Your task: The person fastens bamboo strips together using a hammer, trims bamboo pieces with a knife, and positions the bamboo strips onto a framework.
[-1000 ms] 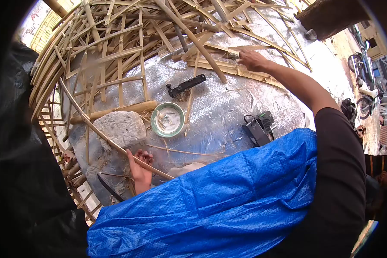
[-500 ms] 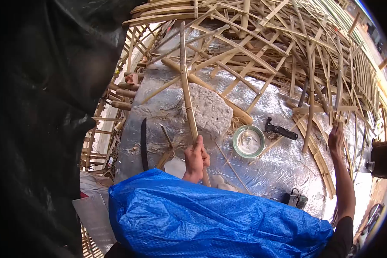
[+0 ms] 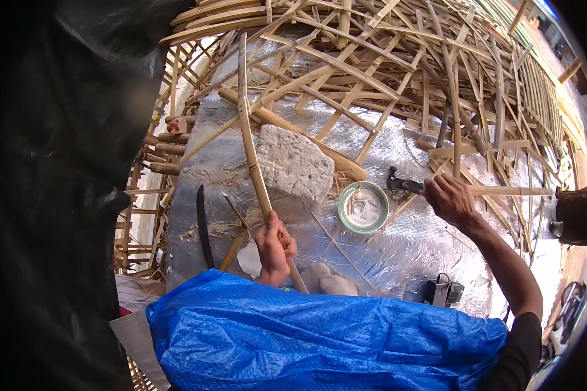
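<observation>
My left hand (image 3: 274, 251) is closed around the lower part of a long, split bamboo strip (image 3: 251, 146), which slants up across the left edge of a rough pale stone block (image 3: 295, 164). On the right, my right hand (image 3: 450, 203) has its fingers curled round the left end of a shorter bamboo piece (image 3: 510, 191) that points right. Just left of those fingers lies a black hammer-headed multi-tool (image 3: 404, 183), its handle end hidden by the hand. Between the block and my right hand sits a green-rimmed bowl (image 3: 386, 213) with whitish contents.
Silvery foil sheeting (image 3: 398, 254) covers the work surface. A dark curved blade (image 3: 204, 225) lies at left. Crossed bamboo strips (image 3: 372, 78) pile up at the back. Blue tarp (image 3: 319, 339) covers my lap; a small boxy device (image 3: 438, 292) sits beyond it.
My right hand has come left and inward from the strips at far right, bringing a bamboo piece beside the multi-tool. My left hand keeps its grip. The whole view has shifted slightly.
</observation>
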The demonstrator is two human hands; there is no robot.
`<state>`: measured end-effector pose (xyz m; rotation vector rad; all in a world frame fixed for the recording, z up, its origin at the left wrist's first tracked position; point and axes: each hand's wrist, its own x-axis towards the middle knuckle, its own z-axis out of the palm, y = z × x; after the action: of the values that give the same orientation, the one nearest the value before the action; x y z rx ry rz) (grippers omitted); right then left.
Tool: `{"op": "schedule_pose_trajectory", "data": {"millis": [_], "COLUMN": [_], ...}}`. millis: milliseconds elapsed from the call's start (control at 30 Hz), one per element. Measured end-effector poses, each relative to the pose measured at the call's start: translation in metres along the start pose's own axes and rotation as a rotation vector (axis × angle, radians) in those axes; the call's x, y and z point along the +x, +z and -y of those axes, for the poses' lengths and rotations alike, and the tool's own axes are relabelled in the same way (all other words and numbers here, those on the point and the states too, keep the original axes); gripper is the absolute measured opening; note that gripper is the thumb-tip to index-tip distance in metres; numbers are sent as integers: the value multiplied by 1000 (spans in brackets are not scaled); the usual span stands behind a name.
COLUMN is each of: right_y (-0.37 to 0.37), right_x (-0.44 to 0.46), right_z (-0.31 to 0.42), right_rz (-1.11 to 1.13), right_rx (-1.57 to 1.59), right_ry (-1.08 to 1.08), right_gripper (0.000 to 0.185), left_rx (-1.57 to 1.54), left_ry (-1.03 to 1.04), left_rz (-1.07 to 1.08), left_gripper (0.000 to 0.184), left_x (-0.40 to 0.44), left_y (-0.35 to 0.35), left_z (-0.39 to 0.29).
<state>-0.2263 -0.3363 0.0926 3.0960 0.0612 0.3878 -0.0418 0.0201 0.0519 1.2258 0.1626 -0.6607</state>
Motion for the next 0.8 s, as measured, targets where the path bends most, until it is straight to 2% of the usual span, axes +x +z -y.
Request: {"op": "schedule_pose_trajectory", "data": {"millis": [33,100,200,333,367,500,567,600,700,733,800], "right_y": [-7,-15,-7,11,18,29,33,28,31,34,27], "right_x": [9,17,18,-2,-10,-49,-66,-71,-94,-102,-106], "right_z": [16,44,58,31,21,-21,-37,-42,-51,-56,-59], "right_rz": [-41,50,158,204,157,224,322,449,421,392,410], "right_rx": [91,121,217,201,212,154,97,44,-8,88,4], "right_ry": [-101,-189,-241,-140,-106,-28,-17,1,-89,-85,-147], "right_gripper": [21,25,22,21,20,17,18,20,22,24,29], "left_rx": [-6,-11,45,120,122,147,117,117,113,102,193], "left_ry": [18,20,25,128,132,155,184,225,252,257,287], "left_rz": [12,28,-10,-58,-55,-43,-64,-68,-69,-69,-127], "left_gripper": [51,51,50,49,49,49,48,47,45,44,43], "left_x": [-2,-4,7,25,25,30,31,30,30,30,23], "left_y": [4,5,-4,-25,-31,-49,-53,-56,-77,-86,-96], "left_z": [-1,1,3,0,1,7,3,-2,2,4,5]}}
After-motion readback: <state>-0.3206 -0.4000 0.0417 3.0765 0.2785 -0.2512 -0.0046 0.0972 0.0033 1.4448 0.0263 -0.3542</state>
